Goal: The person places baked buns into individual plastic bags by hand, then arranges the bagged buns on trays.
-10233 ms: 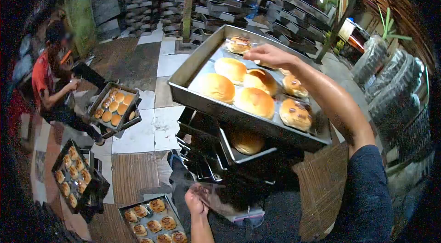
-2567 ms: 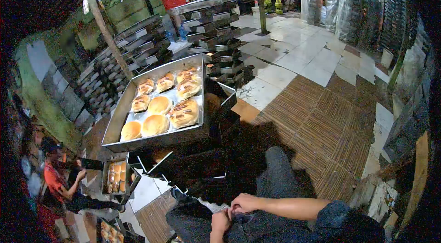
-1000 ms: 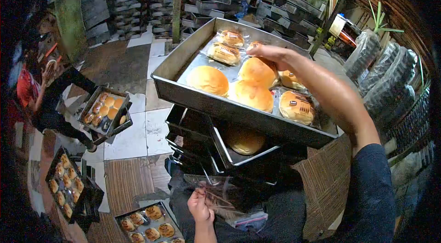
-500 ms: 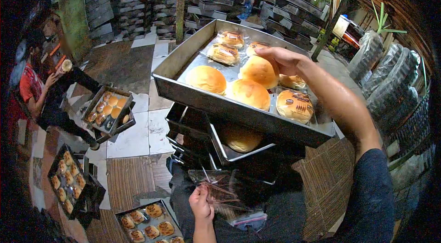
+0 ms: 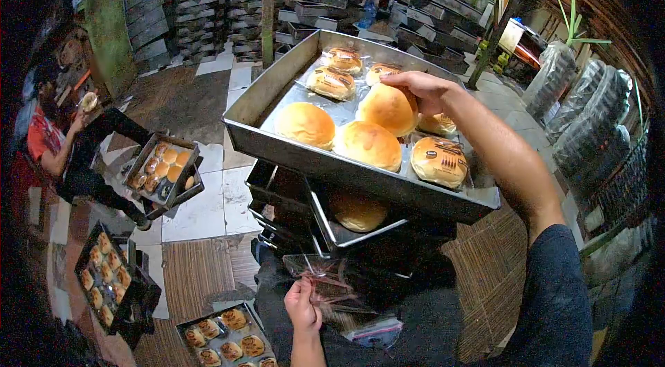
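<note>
A deep metal tray (image 5: pixel 346 166) holds several buns, some in printed clear wrappers and some bare. My right hand (image 5: pixel 428 92) reaches over it with fingers curled round a bare bun (image 5: pixel 388 109), which leans up off the others. Two more bare buns, one at the left (image 5: pixel 305 124) and one at the front (image 5: pixel 368 145), lie beside it. A wrapped bun (image 5: pixel 439 160) sits in the near right corner. Below the tray, my left hand (image 5: pixel 303 304) pinches the edge of a clear plastic bag (image 5: pixel 332 284) over my lap.
Another tray with a bun (image 5: pixel 360 211) is underneath. At the left a seated person (image 5: pixel 48 135) holds a bun near a tray of buns (image 5: pixel 149 190). More bun trays stand lower left (image 5: pixel 86 287) and at the bottom (image 5: pixel 187 332). Stacked trays (image 5: pixel 315 3) and plastic-covered stacks (image 5: pixel 589 114) stand behind.
The view has shifted slightly. My right hand stays on the same bun and my left hand stays on the bag. The seated person's hands and the item in them have moved a little.
</note>
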The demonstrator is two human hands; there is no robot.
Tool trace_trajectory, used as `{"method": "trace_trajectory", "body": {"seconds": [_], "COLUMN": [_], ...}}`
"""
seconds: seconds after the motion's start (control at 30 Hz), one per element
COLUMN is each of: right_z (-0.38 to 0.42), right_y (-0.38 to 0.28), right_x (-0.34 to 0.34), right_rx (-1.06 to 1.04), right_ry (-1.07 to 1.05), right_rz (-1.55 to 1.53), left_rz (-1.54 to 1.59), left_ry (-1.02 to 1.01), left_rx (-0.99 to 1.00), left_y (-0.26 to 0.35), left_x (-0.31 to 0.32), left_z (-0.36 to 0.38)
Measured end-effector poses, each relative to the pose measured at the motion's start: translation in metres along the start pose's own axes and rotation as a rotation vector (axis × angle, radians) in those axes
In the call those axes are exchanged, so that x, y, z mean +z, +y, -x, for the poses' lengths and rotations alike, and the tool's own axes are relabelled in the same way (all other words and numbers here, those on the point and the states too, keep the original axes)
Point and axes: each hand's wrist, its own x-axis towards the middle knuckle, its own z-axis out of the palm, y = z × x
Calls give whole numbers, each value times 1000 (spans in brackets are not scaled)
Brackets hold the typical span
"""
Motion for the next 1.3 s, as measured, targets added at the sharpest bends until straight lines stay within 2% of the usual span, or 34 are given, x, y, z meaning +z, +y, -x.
{"method": "trace_trajectory", "body": {"seconds": [0.07, 0.2, 0.23, 0.47, 0.6, 0.67, 0.7, 0.8, 0.87, 0.9, 0.93, 0.97, 1.0, 1.03, 1.07, 1.1, 1.13, 1.2, 1.23, 1.27, 1.3], "right_z": [-1, -11, -11, -9, -2, -1, -3, 35, 71, 103, 137, 166, 196, 221, 237, 246, 256, 273, 271, 265, 264], "right_y": [2, 3, 6, 7, 4, 6, 5, -10, -8, -3, 8, 23, 42, 63, 87, 110, 129, 160, 183, 208, 223], "right_x": [0, -12, -13, -28, -34, -45, -53, -63, -70, -66, -55, -41, -23, -1, 19, 40, 66, 111, 129, 146, 156], "right_rx": [14, 36, -23, 22, 31, 18, -52, -269, -428, -534, -637, -624, -726, -822, -910, -881, -715, -388, -295, -204, -139], "right_ry": [-81, 1, 21, 21, 106, 63, 103, -111, -29, -165, -300, -293, -214, -137, -62, -72, -89, -139, -261, -378, -377], "right_rz": [-65, -123, -177, -249, -324, -316, -333, -607, -653, -616, -577, -598, -556, -517, -480, -517, -515, -505, -635, -761, -862], "left_rz": [-7, 34, 42, 76, 68, 76, 75, 59, 28, 81, 116, 121, 125, 131, 269, 69, -132, -473, -621, -859, -919], "left_ry": [-6, 2, 6, -56, -4, -86, -83, -51, -7, -17, -128, -55, 24, 10, -33, 16, 69, -82, 17, -40, -55], "left_rx": [-6, -78, -76, -76, -122, -107, -99, -82, -3, -7, -3, -46, -86, -78, -12, 43, 90, 112, 113, 299, 289], "left_y": [-3, -6, -7, -8, 26, 21, 19, 11, 9, 18, 11, 21, 34, 40, 45, 59, 70, 75, 73, 70, 65], "left_x": [-3, -14, -16, -24, 6, -8, -11, -25, -29, -20, -42, -31, -14, -10, 4, 29, 47, 27, 40, 51, 44], "left_z": [-3, -5, -5, -7, 12, 9, 7, 4, 3, 8, 2, 14, 23, 28, 40, 56, 70, 74, 84, 92, 97]}}
